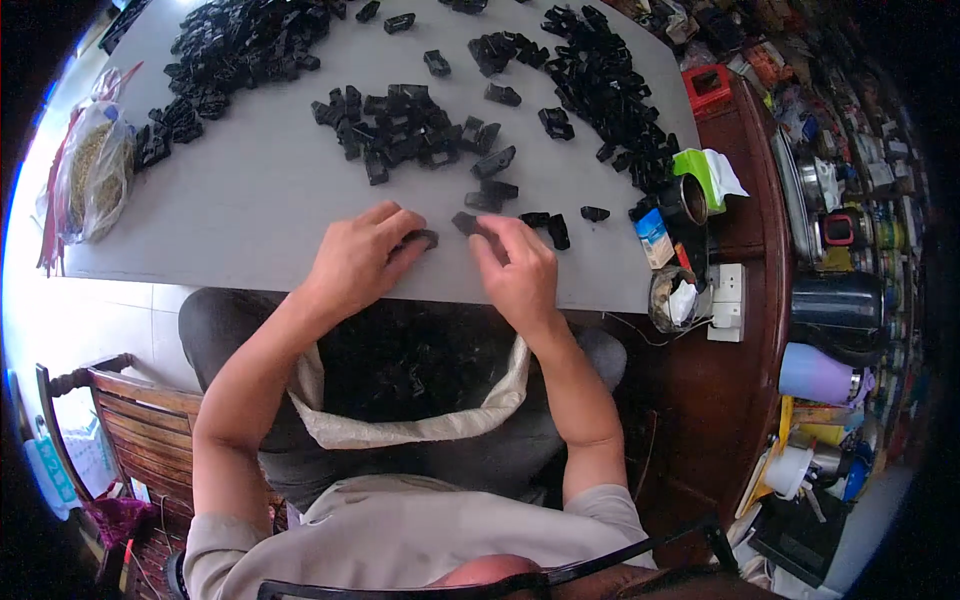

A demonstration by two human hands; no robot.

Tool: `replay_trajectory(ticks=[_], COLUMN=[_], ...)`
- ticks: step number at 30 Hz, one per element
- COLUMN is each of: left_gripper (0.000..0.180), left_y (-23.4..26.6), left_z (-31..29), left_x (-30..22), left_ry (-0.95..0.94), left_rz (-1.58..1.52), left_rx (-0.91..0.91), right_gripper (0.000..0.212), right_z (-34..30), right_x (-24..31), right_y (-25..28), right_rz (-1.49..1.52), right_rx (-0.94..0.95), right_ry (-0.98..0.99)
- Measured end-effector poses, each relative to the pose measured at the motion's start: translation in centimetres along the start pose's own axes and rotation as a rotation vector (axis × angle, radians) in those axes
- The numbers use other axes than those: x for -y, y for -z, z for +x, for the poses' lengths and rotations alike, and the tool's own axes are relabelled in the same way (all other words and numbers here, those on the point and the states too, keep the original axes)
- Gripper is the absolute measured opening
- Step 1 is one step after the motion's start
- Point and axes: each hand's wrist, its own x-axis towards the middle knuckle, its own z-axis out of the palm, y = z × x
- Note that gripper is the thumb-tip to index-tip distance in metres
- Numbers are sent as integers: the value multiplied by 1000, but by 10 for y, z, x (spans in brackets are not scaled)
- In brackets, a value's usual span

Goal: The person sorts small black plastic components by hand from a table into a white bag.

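Observation:
My left hand [358,258] is over the near part of the grey table [230,215], its fingers closed round a small black plastic part [428,239]. To its right, my right hand [520,270] pinches another black plastic part [464,222] between thumb and fingers. The two hands are apart, with a strip of tabletop between them. Just beyond lie a few loose black parts [493,163] and a cluster of the same kind [405,125]. Below the table edge, a pale woven sack [370,432] gapes between my legs, with dark pieces [420,375] inside.
Large heaps of black parts cover the far left [240,50] and far right [610,90]. A clear bag of grainy stuff [97,170] stands at the left edge. On the right are a green tissue pack [695,170], a dark cup [690,200], and a white power strip [728,300]. A wooden chair [150,420] is at lower left.

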Motion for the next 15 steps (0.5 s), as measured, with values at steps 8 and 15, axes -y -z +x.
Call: replay_trajectory(ticks=[8,15], left_gripper=[23,37], left_y=[-2,12], left_z=[4,2], left_x=[-1,-5], left_ry=[-14,-19], left_rz=[-17,3], left_rx=[23,186], right_gripper=[18,26], right_z=[4,1], right_x=[13,10], right_y=[5,6], right_rz=[-82,-47], right_rx=[-18,-23], right_ry=[57,62])
